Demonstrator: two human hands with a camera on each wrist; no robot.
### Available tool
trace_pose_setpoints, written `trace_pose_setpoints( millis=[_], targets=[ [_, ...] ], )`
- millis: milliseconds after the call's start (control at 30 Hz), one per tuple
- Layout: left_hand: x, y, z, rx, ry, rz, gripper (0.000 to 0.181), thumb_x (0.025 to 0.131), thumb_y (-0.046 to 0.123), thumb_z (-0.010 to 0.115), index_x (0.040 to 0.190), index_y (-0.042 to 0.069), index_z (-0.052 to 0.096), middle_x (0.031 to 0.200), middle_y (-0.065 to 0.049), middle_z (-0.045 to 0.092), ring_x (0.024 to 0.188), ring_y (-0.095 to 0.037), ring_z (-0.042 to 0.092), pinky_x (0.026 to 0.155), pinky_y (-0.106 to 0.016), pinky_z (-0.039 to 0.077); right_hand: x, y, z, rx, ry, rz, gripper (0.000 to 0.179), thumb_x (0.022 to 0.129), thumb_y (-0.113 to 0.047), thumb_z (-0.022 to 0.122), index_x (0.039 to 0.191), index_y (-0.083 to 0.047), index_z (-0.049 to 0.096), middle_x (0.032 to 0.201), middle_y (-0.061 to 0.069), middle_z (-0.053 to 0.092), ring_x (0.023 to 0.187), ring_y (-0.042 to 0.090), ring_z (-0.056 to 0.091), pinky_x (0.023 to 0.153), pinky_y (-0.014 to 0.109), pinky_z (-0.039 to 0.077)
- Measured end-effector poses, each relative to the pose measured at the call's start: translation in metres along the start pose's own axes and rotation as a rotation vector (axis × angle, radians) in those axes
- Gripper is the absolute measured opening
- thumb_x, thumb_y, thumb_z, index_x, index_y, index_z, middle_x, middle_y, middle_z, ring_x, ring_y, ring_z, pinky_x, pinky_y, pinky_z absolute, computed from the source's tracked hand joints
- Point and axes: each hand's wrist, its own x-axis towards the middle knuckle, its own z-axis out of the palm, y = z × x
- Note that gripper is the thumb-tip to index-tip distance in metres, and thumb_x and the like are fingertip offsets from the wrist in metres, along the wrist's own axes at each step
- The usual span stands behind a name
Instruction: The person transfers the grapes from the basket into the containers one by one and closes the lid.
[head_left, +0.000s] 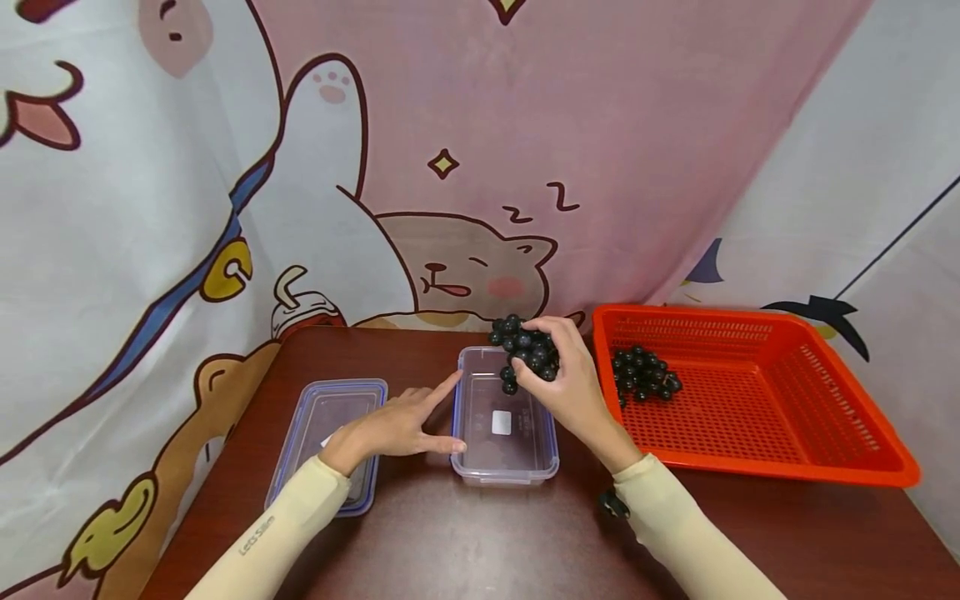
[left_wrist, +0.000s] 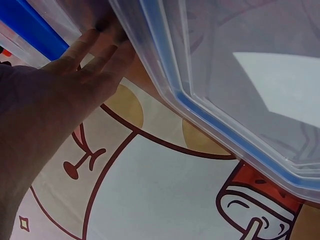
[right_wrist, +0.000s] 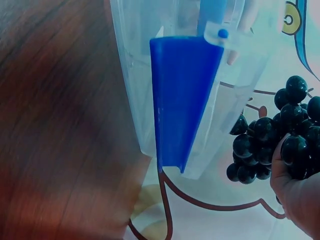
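A bunch of dark grapes (head_left: 534, 352) is gripped by my right hand (head_left: 564, 385) over the far right part of a clear plastic container (head_left: 487, 408). The right wrist view shows the thumb pressed against the grapes (right_wrist: 265, 130), beside the container's blue side clip (right_wrist: 182, 100). My left hand (head_left: 401, 422) is at the container's left side, thumb and index finger spread along its rim and touching or nearly touching it. In the left wrist view that hand (left_wrist: 95, 75) holds nothing between its fingers.
A blue-edged clear lid (head_left: 337, 408) lies on the brown table (head_left: 420, 533), partly under my left forearm. At the right stands a red-orange plastic basket (head_left: 720, 417) holding another bunch of dark grapes (head_left: 643, 373). A cartoon-printed curtain (head_left: 480, 125) hangs behind the table.
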Motion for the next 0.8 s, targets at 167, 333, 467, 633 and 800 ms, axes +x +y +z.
trace_pose_setpoints(
  millis=[167, 333, 467, 633, 800],
  targets=[
    [0.000, 0.000, -0.001, 0.003, -0.003, 0.002, 0.112, 0.097, 0.069, 0.072, 0.178, 0.028, 0.007, 0.170, -0.024, 0.038, 0.153, -0.051, 0.036, 0.117, -0.072, 0.033, -0.001, 0.001, 0.008, 0.009, -0.009, -0.006, 0.048, 0.090, -0.022, 0.084, 0.136, -0.015, 0.070, 0.137, 0.001, 0.062, 0.127, 0.021, 0.058, 0.107, 0.044, 0.048],
    [0.000, 0.000, -0.001, 0.007, 0.001, 0.007, 0.112, 0.097, 0.069, 0.073, 0.178, 0.027, 0.008, 0.169, -0.024, 0.038, 0.152, -0.051, 0.037, 0.117, -0.072, 0.034, -0.002, 0.004, 0.014, 0.009, -0.016, 0.001, 0.049, 0.090, -0.024, 0.084, 0.136, -0.016, 0.069, 0.137, 0.001, 0.062, 0.125, 0.020, 0.058, 0.106, 0.045, 0.049],
    [0.000, 0.000, -0.001, 0.018, 0.001, -0.003, 0.112, 0.097, 0.070, 0.072, 0.178, 0.028, 0.008, 0.168, -0.025, 0.039, 0.152, -0.051, 0.038, 0.116, -0.072, 0.034, -0.004, 0.007, 0.017, 0.023, -0.033, 0.001, 0.049, 0.091, -0.023, 0.083, 0.137, -0.017, 0.069, 0.137, 0.000, 0.062, 0.124, 0.020, 0.058, 0.106, 0.047, 0.050],
    [0.000, -0.001, 0.000, 0.022, -0.001, -0.015, 0.112, 0.097, 0.072, 0.071, 0.178, 0.030, 0.007, 0.168, -0.025, 0.039, 0.152, -0.051, 0.037, 0.117, -0.072, 0.033, -0.009, 0.013, 0.022, 0.037, -0.071, -0.007, 0.049, 0.091, -0.021, 0.082, 0.138, -0.017, 0.069, 0.137, 0.000, 0.063, 0.123, 0.021, 0.060, 0.106, 0.048, 0.051],
    [0.000, 0.000, 0.000, 0.022, 0.006, -0.003, 0.111, 0.097, 0.071, 0.071, 0.178, 0.029, 0.008, 0.168, -0.024, 0.040, 0.151, -0.050, 0.039, 0.116, -0.071, 0.035, -0.011, 0.017, 0.024, 0.054, -0.107, -0.025, 0.051, 0.091, -0.019, 0.082, 0.139, -0.017, 0.068, 0.138, -0.002, 0.062, 0.123, 0.020, 0.060, 0.105, 0.046, 0.050]
  ],
)
